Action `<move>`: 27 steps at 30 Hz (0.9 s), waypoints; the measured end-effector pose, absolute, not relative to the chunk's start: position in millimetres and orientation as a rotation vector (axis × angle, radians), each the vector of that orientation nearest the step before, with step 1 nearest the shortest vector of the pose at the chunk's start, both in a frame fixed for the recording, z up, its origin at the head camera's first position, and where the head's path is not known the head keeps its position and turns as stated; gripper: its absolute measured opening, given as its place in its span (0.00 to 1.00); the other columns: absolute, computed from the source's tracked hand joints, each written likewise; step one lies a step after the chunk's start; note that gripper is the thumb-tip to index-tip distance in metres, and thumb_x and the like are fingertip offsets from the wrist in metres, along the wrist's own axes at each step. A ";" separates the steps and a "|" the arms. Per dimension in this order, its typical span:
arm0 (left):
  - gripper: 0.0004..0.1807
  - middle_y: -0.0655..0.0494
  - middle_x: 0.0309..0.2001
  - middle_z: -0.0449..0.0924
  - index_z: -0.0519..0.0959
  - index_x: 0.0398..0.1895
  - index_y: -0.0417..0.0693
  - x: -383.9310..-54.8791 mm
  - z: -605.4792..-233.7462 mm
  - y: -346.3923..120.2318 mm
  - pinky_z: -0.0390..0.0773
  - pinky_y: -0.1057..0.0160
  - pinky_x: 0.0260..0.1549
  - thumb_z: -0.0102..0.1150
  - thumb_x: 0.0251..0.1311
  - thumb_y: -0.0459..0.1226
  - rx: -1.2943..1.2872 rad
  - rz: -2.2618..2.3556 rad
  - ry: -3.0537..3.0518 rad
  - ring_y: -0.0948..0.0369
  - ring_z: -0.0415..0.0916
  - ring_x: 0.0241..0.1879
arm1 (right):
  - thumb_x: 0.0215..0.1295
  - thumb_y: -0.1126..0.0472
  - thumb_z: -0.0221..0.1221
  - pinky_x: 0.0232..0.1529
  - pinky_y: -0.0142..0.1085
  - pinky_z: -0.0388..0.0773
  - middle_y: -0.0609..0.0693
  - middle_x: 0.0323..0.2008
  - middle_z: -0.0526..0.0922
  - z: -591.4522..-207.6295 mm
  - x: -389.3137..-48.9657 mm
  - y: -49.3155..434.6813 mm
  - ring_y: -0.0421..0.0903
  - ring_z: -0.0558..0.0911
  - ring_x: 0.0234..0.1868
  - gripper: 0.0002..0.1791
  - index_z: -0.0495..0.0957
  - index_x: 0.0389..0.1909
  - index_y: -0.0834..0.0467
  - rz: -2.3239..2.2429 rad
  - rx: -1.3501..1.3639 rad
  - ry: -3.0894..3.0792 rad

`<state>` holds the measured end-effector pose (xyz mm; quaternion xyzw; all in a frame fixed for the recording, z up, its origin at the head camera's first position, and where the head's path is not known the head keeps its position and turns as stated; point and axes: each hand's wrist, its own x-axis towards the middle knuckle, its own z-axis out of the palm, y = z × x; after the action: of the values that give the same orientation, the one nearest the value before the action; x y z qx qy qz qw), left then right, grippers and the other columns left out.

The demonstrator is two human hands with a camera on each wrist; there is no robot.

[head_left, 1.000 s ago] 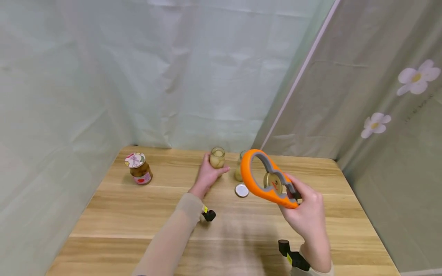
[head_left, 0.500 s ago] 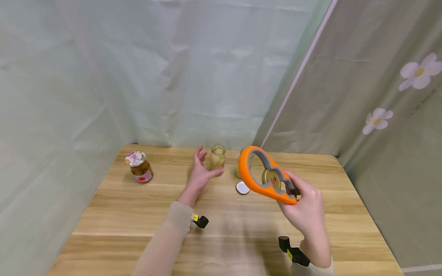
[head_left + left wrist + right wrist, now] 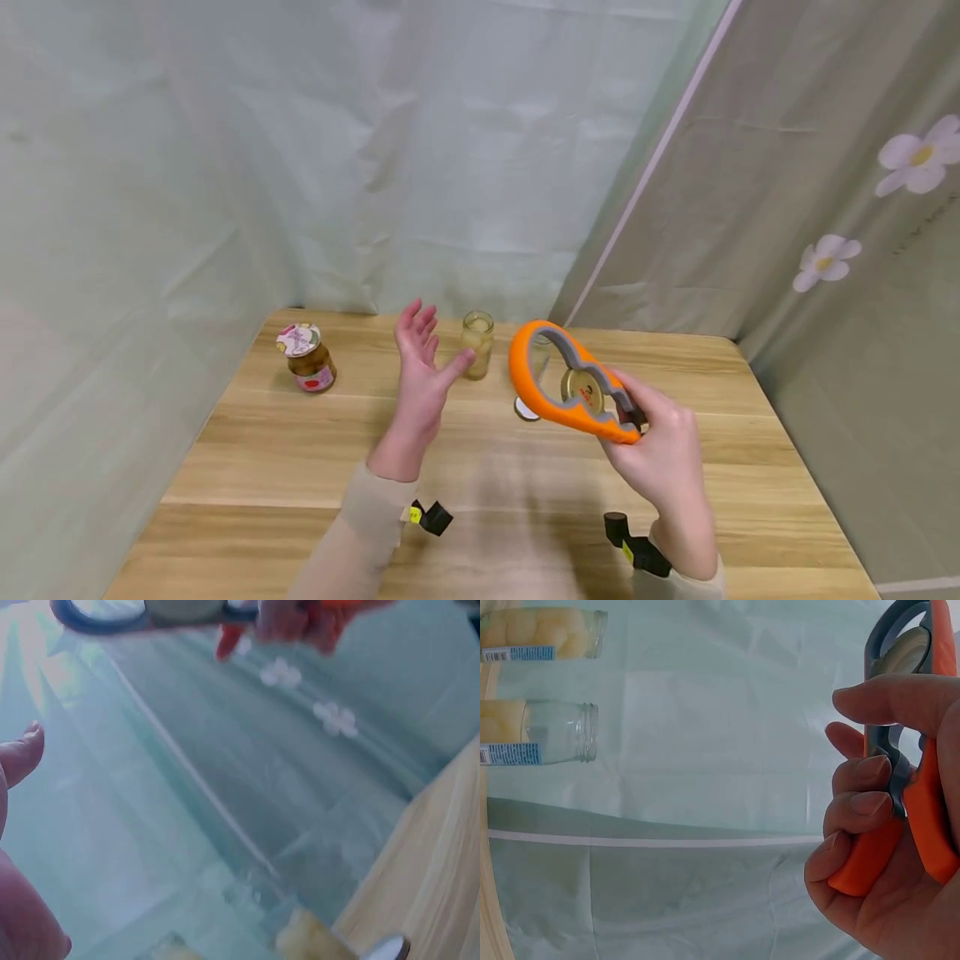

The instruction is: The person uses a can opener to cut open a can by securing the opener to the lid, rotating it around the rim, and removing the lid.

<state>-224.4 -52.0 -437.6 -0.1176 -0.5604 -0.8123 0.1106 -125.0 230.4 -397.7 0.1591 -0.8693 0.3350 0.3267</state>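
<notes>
My right hand point(image 3: 660, 450) grips an orange and grey jar opener point(image 3: 528, 385) by its handles, raised above the table. Inside the opener's grey toothed loop sits a gold lid point(image 3: 582, 390). In the right wrist view my fingers point(image 3: 862, 806) curl round the orange handles. My left hand point(image 3: 422, 379) is raised with fingers spread, holding nothing. Just right of it stands a lidless glass jar point(image 3: 477, 343) of pale round pieces. A second open jar point(image 3: 555, 735) is partly hidden behind the opener in the head view.
A white-faced lid point(image 3: 527, 410) lies on the wooden table point(image 3: 300, 467), partly behind the opener. At the back left stands a closed brown jar point(image 3: 311, 363) with a patterned cover. A pale curtain point(image 3: 420, 167) hangs behind the table's far edge.
My left hand has let go of the open jar and drawn back to the left, its fingers rising. The right hand still holds the jar opener, nearly in place.
</notes>
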 end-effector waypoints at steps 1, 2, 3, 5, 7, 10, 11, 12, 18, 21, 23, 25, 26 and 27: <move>0.50 0.47 0.78 0.54 0.48 0.82 0.48 -219.8 -434.4 -51.1 0.46 0.47 0.80 0.69 0.66 0.25 -0.355 -2.420 -1.622 0.51 0.51 0.79 | 0.49 0.73 0.71 0.28 0.25 0.73 0.43 0.25 0.77 -398.2 -124.8 230.2 0.42 0.75 0.23 0.28 0.88 0.55 0.57 0.880 0.416 -2.282; 0.46 0.48 0.77 0.56 0.49 0.81 0.47 -215.4 -431.6 -49.3 0.48 0.47 0.79 0.66 0.68 0.26 -0.361 -2.460 -1.597 0.50 0.51 0.78 | 0.49 0.73 0.71 0.27 0.25 0.73 0.43 0.25 0.77 -398.9 -124.5 230.2 0.42 0.75 0.23 0.28 0.88 0.54 0.57 0.880 0.415 -2.286; 0.42 0.47 0.76 0.57 0.51 0.80 0.46 -211.0 -429.0 -46.8 0.51 0.48 0.78 0.63 0.70 0.27 -0.362 -2.505 -1.575 0.48 0.52 0.77 | 0.49 0.74 0.71 0.27 0.25 0.72 0.43 0.26 0.77 -399.5 -124.3 230.4 0.42 0.75 0.23 0.28 0.88 0.54 0.57 0.879 0.413 -2.289; 0.31 0.48 0.71 0.65 0.57 0.76 0.47 -204.1 -425.7 -40.7 0.59 0.51 0.74 0.57 0.75 0.29 -0.371 -2.618 -1.526 0.49 0.60 0.73 | 0.48 0.73 0.72 0.27 0.25 0.71 0.43 0.26 0.77 -400.3 -124.3 230.9 0.42 0.75 0.24 0.28 0.88 0.54 0.57 0.868 0.410 -2.296; 0.21 0.50 0.64 0.73 0.64 0.70 0.48 -197.9 -423.3 -33.3 0.67 0.54 0.68 0.51 0.79 0.33 -0.396 -2.787 -1.447 0.50 0.69 0.67 | 0.48 0.73 0.72 0.26 0.25 0.70 0.42 0.26 0.77 -400.3 -124.6 231.2 0.41 0.73 0.24 0.28 0.88 0.54 0.57 0.835 0.413 -2.302; 0.11 0.53 0.53 0.81 0.72 0.61 0.51 -189.5 -422.7 -23.0 0.76 0.58 0.61 0.44 0.83 0.39 -0.478 -3.108 -1.259 0.55 0.79 0.54 | 0.48 0.71 0.72 0.25 0.27 0.67 0.40 0.25 0.75 -399.0 -125.5 230.4 0.39 0.71 0.23 0.29 0.89 0.55 0.55 0.766 0.428 -2.319; 0.12 0.53 0.51 0.81 0.73 0.60 0.50 -186.4 -423.1 -19.9 0.77 0.58 0.60 0.42 0.84 0.40 -0.505 -3.218 -1.188 0.55 0.79 0.53 | 0.47 0.71 0.72 0.24 0.28 0.66 0.40 0.24 0.75 -398.3 -125.7 230.0 0.38 0.70 0.23 0.29 0.88 0.56 0.54 0.740 0.437 -2.329; 0.14 0.53 0.51 0.81 0.74 0.59 0.50 -182.7 -423.4 -17.0 0.78 0.59 0.59 0.39 0.85 0.41 -0.532 -3.312 -1.131 0.55 0.79 0.52 | 0.47 0.70 0.72 0.24 0.29 0.66 0.39 0.24 0.74 -397.5 -125.9 229.3 0.38 0.70 0.22 0.30 0.88 0.56 0.53 0.714 0.446 -2.341; 0.17 0.56 0.53 0.83 0.77 0.58 0.52 -166.6 -425.1 -1.9 0.79 0.59 0.58 0.37 0.81 0.43 -0.593 -3.640 -1.018 0.58 0.80 0.51 | 0.46 0.68 0.74 0.25 0.32 0.69 0.38 0.27 0.78 -395.3 -126.2 227.3 0.36 0.71 0.24 0.33 0.88 0.58 0.50 0.635 0.493 -2.395; 0.15 0.57 0.52 0.85 0.80 0.56 0.53 -164.4 -424.3 3.3 0.80 0.56 0.58 0.48 0.77 0.47 -0.624 -3.712 -1.035 0.57 0.82 0.50 | 0.45 0.68 0.75 0.25 0.32 0.71 0.39 0.31 0.81 -396.2 -125.9 227.1 0.35 0.72 0.25 0.33 0.88 0.58 0.50 0.633 0.512 -2.397; 0.15 0.57 0.52 0.85 0.81 0.55 0.54 -163.5 -423.9 5.4 0.79 0.55 0.59 0.53 0.74 0.48 -0.671 -3.732 -1.040 0.56 0.82 0.50 | 0.45 0.67 0.75 0.26 0.32 0.72 0.40 0.34 0.85 -396.8 -125.6 227.1 0.35 0.74 0.26 0.34 0.88 0.59 0.49 0.631 0.518 -2.397; 0.18 0.57 0.54 0.84 0.82 0.57 0.54 -162.5 -424.3 5.9 0.79 0.56 0.60 0.55 0.72 0.49 -0.719 -3.741 -1.030 0.56 0.82 0.52 | 0.47 0.66 0.76 0.26 0.32 0.72 0.40 0.34 0.85 -397.1 -125.6 227.2 0.35 0.73 0.26 0.32 0.88 0.59 0.49 0.625 0.527 -2.397; 0.19 0.57 0.55 0.84 0.82 0.59 0.53 -162.1 -424.7 5.9 0.79 0.56 0.60 0.54 0.72 0.49 -0.740 -3.741 -1.025 0.56 0.81 0.53 | 0.49 0.65 0.76 0.26 0.32 0.71 0.40 0.33 0.84 -397.1 -125.7 227.2 0.35 0.73 0.26 0.31 0.88 0.59 0.48 0.621 0.530 -2.398; 0.19 0.56 0.55 0.84 0.81 0.60 0.53 -161.7 -425.2 5.9 0.79 0.56 0.60 0.53 0.73 0.49 -0.757 -3.740 -1.017 0.56 0.81 0.54 | 0.51 0.64 0.76 0.25 0.32 0.71 0.40 0.33 0.84 -397.1 -125.9 227.1 0.35 0.73 0.26 0.30 0.88 0.59 0.48 0.614 0.534 -2.397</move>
<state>-161.7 5.9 -425.2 -0.1763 -0.2369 -0.8708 -0.3931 -125.9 227.1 -397.1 0.2011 -0.9032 0.2315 0.3003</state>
